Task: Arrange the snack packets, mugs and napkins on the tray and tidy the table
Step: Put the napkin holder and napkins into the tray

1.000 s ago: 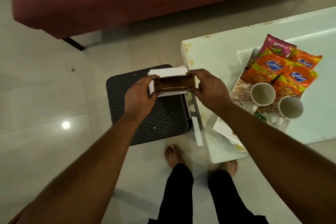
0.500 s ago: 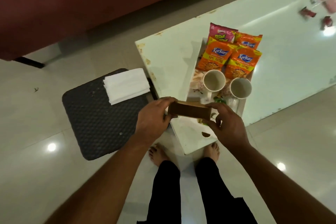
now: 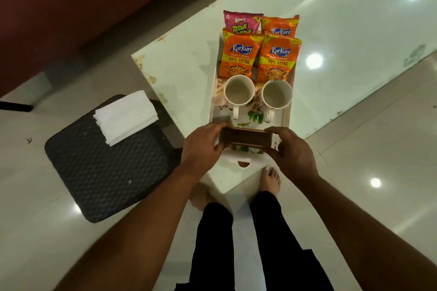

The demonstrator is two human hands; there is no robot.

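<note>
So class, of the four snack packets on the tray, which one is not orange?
The pink Bingo packet, at the far left corner of the tray. The other three are orange Kurkure packets.

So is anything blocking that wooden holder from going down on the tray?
Nothing visible does. Both hands, left hand and right hand, hold the wooden holder over the tray's bare near end, short of the mugs.
</note>
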